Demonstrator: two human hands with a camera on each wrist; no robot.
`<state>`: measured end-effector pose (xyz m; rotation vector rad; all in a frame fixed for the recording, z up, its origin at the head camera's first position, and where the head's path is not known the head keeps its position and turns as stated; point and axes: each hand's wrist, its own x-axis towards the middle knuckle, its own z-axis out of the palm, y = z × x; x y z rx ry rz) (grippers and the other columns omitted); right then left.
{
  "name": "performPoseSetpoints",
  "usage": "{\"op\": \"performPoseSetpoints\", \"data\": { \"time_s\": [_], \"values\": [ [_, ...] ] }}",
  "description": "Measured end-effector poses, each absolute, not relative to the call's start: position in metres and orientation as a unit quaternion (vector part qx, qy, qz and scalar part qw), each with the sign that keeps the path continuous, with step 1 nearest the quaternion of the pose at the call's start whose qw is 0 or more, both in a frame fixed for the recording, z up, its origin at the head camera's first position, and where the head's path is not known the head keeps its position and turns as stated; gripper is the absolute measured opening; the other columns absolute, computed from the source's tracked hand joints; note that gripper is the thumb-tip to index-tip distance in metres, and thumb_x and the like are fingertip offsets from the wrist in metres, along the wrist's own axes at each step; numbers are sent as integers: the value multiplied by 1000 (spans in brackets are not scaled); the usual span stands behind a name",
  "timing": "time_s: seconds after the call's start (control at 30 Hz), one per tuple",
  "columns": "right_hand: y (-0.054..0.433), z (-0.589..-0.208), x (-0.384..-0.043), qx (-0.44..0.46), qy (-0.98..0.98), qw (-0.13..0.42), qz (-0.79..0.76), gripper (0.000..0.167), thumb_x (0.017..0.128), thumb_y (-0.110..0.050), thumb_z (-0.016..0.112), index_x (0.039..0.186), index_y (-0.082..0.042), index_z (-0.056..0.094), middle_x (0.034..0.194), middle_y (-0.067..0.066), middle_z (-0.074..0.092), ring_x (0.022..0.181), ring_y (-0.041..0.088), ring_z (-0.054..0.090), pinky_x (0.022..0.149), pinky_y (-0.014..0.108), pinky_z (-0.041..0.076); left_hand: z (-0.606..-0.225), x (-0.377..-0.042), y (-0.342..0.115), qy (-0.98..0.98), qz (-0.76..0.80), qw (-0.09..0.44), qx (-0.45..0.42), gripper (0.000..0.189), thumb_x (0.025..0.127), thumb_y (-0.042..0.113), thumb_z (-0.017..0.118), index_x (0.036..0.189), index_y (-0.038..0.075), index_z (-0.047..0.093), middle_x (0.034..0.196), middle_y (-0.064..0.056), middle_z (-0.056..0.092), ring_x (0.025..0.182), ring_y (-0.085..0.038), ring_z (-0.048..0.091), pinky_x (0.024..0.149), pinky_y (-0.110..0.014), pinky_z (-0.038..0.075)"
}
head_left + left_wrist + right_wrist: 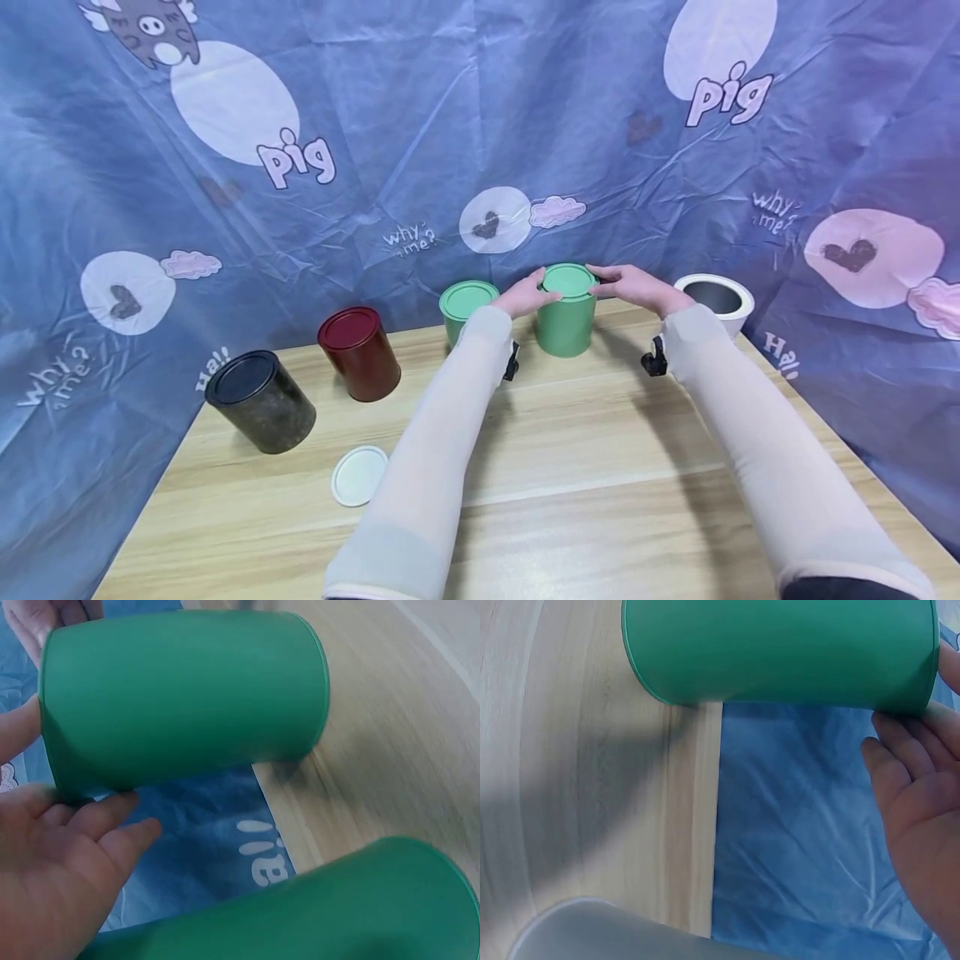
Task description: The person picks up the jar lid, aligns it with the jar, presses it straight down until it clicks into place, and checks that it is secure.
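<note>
Both hands are at the top of a lidded green can (pixel 564 329) near the table's back edge. My left hand (pixel 522 294) grips its upper rim from the left, thumb over the lid's edge and fingers against the side. From the right, my right hand (pixel 636 286) grips the same rim in a like way. The green lid (pixel 568 281) sits on the can. In the left wrist view the can's smooth side (pixel 187 690) shows between the hands. Just left stands a second green can (pixel 467 300), lidded and partly hidden by my left arm.
A dark red can (pixel 360 354) and a black can (pixel 262 404) stand on the left, both lidded. A white lid (pixel 359 476) lies by my left forearm. At the right back stands an open white can (pixel 741 310), partly behind my right arm. Patterned blue cloth (pixel 420 150) hangs behind the table.
</note>
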<state>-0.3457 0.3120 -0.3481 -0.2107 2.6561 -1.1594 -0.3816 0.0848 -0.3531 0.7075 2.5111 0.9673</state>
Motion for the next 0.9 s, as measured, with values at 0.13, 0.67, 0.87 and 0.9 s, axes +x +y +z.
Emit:
{"op": "performPoseSetpoints", "data": {
  "time_s": [0.13,0.67,0.87,0.9],
  "values": [
    [310,-344,-346,-80,919,112,-369,69,96,-34,57,153,-10,26,154,27,25,141,48,25,114,63,21,-351,-379,83,890,332,176,259,73,101,35,48,156,6,10,163,-8,10,151,-21,11,122,-31,13],
    [314,-344,-347,-98,925,113,-349,68,98,-33,56,152,-5,25,152,29,26,139,50,26,113,63,23,-348,-377,82,897,289,183,280,74,102,40,43,156,5,5,164,-10,2,151,-21,6,123,-31,10],
    [312,-344,-346,-101,926,113,-346,67,97,-33,56,151,-5,28,152,27,29,140,47,27,114,60,24,-347,-377,81,899,276,188,283,74,103,39,41,155,4,3,164,-11,-1,151,-22,4,123,-32,9],
    [311,-344,-346,-103,926,112,-345,67,97,-33,56,150,-5,29,152,27,29,140,47,27,114,59,24,-347,-377,80,898,280,190,281,74,103,39,41,155,4,3,164,-11,-1,151,-23,4,123,-33,8]
  ]
}}
